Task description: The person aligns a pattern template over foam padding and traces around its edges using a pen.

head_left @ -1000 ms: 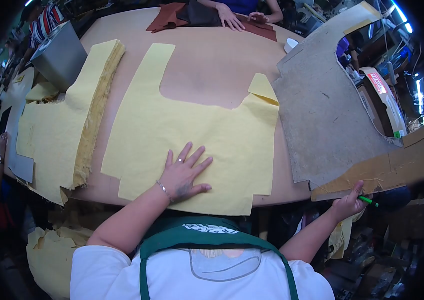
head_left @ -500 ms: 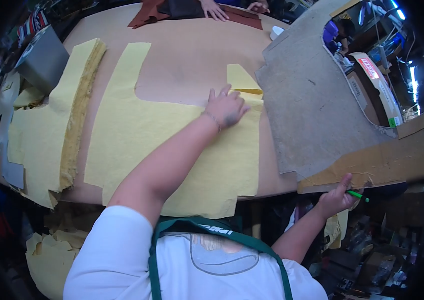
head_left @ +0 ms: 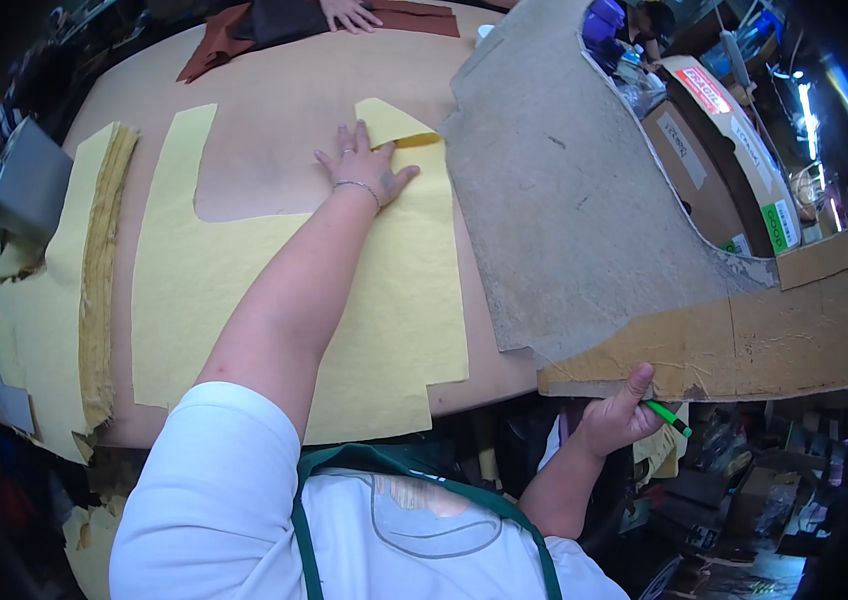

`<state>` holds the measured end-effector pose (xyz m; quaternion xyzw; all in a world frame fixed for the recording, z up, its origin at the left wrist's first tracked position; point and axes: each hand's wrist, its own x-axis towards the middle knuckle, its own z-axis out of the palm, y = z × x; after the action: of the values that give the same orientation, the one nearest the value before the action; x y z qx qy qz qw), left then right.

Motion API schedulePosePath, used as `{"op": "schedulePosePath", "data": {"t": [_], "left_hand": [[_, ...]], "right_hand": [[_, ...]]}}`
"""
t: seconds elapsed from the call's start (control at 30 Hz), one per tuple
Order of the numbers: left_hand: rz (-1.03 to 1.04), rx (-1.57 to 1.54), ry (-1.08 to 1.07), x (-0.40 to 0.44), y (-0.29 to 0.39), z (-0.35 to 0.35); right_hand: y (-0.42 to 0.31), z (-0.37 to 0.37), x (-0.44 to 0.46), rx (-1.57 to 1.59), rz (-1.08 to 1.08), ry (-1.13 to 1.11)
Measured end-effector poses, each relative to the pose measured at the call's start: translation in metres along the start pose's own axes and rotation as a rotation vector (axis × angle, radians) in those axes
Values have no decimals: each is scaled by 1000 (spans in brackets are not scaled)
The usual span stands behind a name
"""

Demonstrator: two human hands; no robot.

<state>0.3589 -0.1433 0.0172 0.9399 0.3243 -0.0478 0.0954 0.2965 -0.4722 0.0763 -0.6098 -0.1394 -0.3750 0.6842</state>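
My left hand (head_left: 366, 168) lies with fingers spread on a flat yellow sheet (head_left: 234, 290), beside the folded-over flap (head_left: 396, 125) at its far right corner. A bracelet and a ring show on this hand. My right hand (head_left: 624, 412) grips the near edge of a large grey cardboard template (head_left: 564, 200), thumb on top and the other fingers underneath. A green pen (head_left: 668, 418) sticks out of the same hand. The template has a brown cardboard strip (head_left: 704, 345) along its near edge and a big curved cut-out. Its left edge lies close along the yellow sheet.
A thick stack of yellow sheets (head_left: 64, 250) lies on the table (head_left: 274, 70) at left, near a grey box (head_left: 29, 185). Brown and dark material (head_left: 284, 22) lies at the far edge under another person's hand (head_left: 349, 14). Cardboard boxes (head_left: 714, 170) show through the cut-out.
The whole view has shifted, so the sheet, template and stack appear farther left. My left hand stays near the fold, its fingers pointing more away from me. My right hand keeps its grip.
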Motion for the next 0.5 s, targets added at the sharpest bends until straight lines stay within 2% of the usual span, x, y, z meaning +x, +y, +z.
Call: {"op": "schedulePosePath", "data": {"t": [0.17,0.2,0.3,0.5], "left_hand": [[-93,60,31,29,9,-2],[-33,62,75,31,11,-3],[-45,153,-14,45,24,-18],[-180,-78,418,84,1,-52]], "right_hand": [[6,-19,-4,-44,4,-169],[9,-25,-4,-62,1,-198],[5,-19,-2,-23,8,-208],[3,-21,-4,-28,4,-212]]}}
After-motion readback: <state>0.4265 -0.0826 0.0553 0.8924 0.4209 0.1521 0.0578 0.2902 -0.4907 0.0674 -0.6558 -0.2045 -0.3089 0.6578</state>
